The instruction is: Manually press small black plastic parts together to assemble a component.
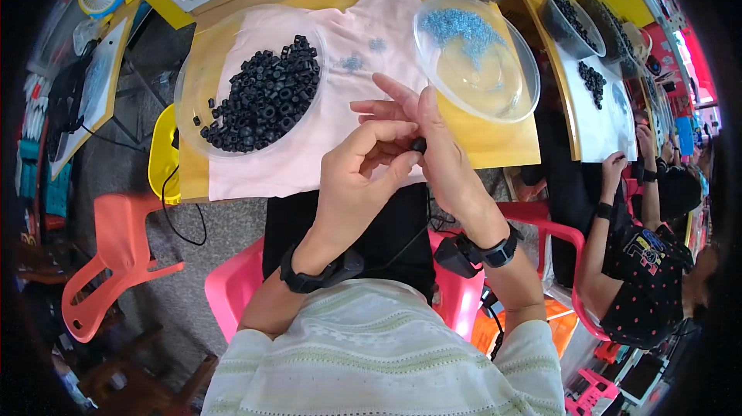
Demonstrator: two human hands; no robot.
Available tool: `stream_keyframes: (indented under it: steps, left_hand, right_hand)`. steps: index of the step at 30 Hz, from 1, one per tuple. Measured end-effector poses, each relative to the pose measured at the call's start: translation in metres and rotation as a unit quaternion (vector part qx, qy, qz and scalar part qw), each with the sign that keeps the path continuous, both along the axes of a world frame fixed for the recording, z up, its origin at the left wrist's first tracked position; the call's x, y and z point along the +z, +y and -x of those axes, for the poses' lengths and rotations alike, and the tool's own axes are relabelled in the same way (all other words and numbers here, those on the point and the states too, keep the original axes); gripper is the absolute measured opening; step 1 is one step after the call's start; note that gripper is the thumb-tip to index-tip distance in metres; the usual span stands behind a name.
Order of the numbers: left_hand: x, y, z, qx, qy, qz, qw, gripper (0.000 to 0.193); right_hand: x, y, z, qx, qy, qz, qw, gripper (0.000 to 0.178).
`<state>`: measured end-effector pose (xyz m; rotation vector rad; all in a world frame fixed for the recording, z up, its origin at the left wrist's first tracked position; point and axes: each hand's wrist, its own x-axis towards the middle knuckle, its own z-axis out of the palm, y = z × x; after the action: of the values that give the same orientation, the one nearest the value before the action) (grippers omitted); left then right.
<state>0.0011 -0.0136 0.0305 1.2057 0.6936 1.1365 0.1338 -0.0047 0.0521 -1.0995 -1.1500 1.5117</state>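
Table: pink cloth on top
Left hand: thumb and forefinger pinching a black piece, above the cloth
Right hand: beside the piece, fingers extended; cannot tell whether gripping

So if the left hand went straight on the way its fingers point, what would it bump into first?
Most likely the right hand: it lies just ahead of the left hand, though whether they already touch is hard to tell.

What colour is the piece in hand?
The piece is black; it shows best in the head view.
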Motion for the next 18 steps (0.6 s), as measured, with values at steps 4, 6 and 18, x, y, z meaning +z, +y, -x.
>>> stream_keyframes:
  steps: [4,6,18]
  left_hand:
    - [0.001,0.001,0.005,-0.001,-0.035,0.063,0.997,0.028]
    - [0.002,0.006,0.012,-0.009,-0.087,0.155,0.984,0.028]
    - [0.004,0.017,0.024,-0.047,-0.221,0.248,0.942,0.031]
  right_hand:
    - [0.005,0.001,0.004,-0.014,0.041,0.033,0.998,0.080]
    - [0.001,0.001,-0.002,-0.041,0.015,-0.039,0.998,0.065]
    - [0.014,-0.003,-0.018,-0.004,-0.200,-0.226,0.953,0.030]
